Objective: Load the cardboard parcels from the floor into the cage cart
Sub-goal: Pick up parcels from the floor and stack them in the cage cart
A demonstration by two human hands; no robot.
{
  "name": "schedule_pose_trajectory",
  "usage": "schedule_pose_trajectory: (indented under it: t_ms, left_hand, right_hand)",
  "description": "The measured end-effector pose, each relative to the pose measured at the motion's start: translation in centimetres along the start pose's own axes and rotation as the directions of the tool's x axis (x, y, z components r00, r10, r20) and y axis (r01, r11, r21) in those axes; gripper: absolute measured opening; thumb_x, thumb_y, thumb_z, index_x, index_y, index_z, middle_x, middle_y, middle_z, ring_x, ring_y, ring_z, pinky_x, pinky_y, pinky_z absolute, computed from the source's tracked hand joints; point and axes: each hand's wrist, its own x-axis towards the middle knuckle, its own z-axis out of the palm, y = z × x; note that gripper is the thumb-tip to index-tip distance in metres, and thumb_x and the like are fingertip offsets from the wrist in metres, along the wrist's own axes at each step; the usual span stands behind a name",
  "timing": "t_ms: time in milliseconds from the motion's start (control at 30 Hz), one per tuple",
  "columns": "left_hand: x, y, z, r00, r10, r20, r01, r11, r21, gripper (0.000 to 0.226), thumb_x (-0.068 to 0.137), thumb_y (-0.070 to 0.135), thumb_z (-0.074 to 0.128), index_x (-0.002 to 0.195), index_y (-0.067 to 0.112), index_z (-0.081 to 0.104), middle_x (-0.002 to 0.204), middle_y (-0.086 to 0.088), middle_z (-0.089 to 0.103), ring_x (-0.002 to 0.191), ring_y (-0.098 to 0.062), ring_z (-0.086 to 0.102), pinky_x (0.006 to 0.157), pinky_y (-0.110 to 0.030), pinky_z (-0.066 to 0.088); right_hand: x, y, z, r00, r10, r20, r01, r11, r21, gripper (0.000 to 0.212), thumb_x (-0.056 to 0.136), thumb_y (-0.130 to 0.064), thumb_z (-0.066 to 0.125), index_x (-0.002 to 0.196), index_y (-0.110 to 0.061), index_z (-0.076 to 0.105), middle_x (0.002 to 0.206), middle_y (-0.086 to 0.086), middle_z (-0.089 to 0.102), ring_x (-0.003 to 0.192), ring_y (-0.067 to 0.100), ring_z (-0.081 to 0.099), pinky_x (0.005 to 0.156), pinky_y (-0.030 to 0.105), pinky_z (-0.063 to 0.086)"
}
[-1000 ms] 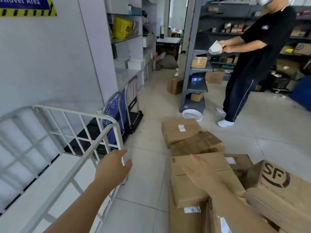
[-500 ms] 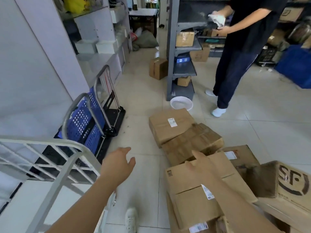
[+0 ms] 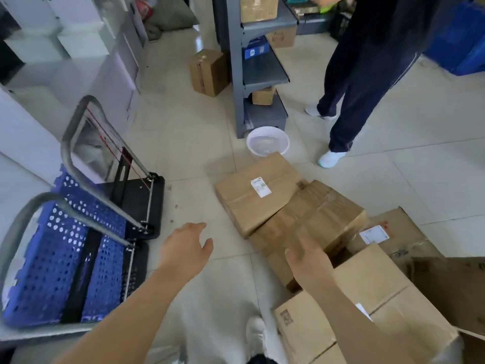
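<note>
Several brown cardboard parcels lie on the tiled floor at the right. A labelled parcel [image 3: 254, 191] lies farthest, a crumpled one [image 3: 315, 219] leans against it, and a large parcel [image 3: 378, 306] sits nearest me. My right hand [image 3: 308, 261] hovers over the crumpled parcel with fingers relaxed, holding nothing. My left hand [image 3: 185, 248] hangs over bare floor left of the parcels, fingers loose and empty. The cage cart is out of view.
Two folded blue platform trolleys [image 3: 78, 248] lean at the left. A person in dark trousers [image 3: 359, 82] stands behind the parcels beside a grey shelf rack [image 3: 252, 61]. A white basket [image 3: 267, 143] sits at the rack's foot. Another box [image 3: 208, 72] stands farther back.
The view has tipped down and turned right; the white cage cart rail has left the frame. Both hands have moved forward toward the farther parcels.
</note>
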Motion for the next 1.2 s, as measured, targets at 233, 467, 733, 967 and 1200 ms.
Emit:
schedule_pose_trajectory:
  t_ms: [233, 467, 733, 967, 1200]
  left_hand:
    - [17.9, -0.1, 5.7, 0.997, 0.032, 0.064, -0.036, 0.997, 0.065, 0.053, 0.095, 0.044, 0.044, 0.143, 0.024, 0.040, 0.141, 0.001, 0.046, 0.114, -0.019, 0.054, 0.098, -0.035, 0.043]
    - [34.8, -2.4, 15.2, 0.989, 0.075, 0.127, -0.103, 0.967, 0.233, 0.059, 0.095, 0.050, 0.040, 0.146, 0.022, 0.034, 0.144, -0.002, 0.042, 0.125, -0.023, 0.046, 0.101, -0.035, 0.037]
    - [50.4, -6.5, 28.6, 0.967, 0.150, 0.207, -0.211, 0.924, 0.319, 0.072, 0.087, 0.061, 0.046, 0.148, 0.025, 0.030, 0.149, -0.001, 0.034, 0.135, -0.024, 0.033, 0.106, -0.038, 0.031]
    - [59.1, -9.7, 37.4, 0.940, 0.095, 0.328, -0.231, 0.885, 0.404, 0.088, 0.082, 0.071, 0.045, 0.152, 0.031, 0.009, 0.159, -0.003, 0.004, 0.146, -0.025, 0.005, 0.116, -0.047, 0.012]
    - [61.8, -13.8, 43.3, 0.915, 0.119, 0.385, -0.279, 0.878, 0.390, 0.088, 0.082, 0.076, 0.034, 0.149, 0.040, -0.011, 0.158, 0.002, -0.020, 0.146, -0.019, -0.012, 0.116, -0.050, 0.001]
  right_hand:
    - [16.0, -0.8, 4.4, 0.999, 0.038, 0.018, -0.038, 0.999, 0.035, 0.044, 0.091, -0.039, 0.048, 0.132, -0.025, 0.040, 0.105, 0.001, 0.062, 0.089, 0.026, 0.062, 0.075, 0.037, 0.052]
    - [31.4, 0.4, 11.5, 0.995, 0.104, -0.003, -0.104, 0.995, 0.004, 0.034, 0.094, -0.030, 0.051, 0.122, -0.010, 0.055, 0.116, 0.010, 0.061, 0.108, 0.027, 0.057, 0.081, 0.027, 0.044]
    - [45.6, 5.9, 23.5, 0.978, 0.209, -0.018, -0.208, 0.977, 0.057, 0.061, 0.093, -0.041, 0.048, 0.147, -0.023, 0.027, 0.141, 0.004, 0.042, 0.120, 0.025, 0.048, 0.087, 0.035, 0.047]
    - [53.4, 9.8, 31.4, 0.955, 0.291, -0.050, -0.290, 0.957, 0.034, 0.075, 0.089, -0.047, 0.053, 0.150, -0.026, 0.014, 0.158, 0.009, 0.006, 0.145, 0.024, 0.006, 0.112, 0.040, 0.029]
    - [56.4, 12.4, 35.3, 0.955, 0.275, -0.112, -0.274, 0.961, 0.020, 0.085, 0.085, -0.050, 0.061, 0.151, -0.027, 0.013, 0.156, 0.008, -0.021, 0.146, 0.024, 0.006, 0.109, 0.037, 0.035]
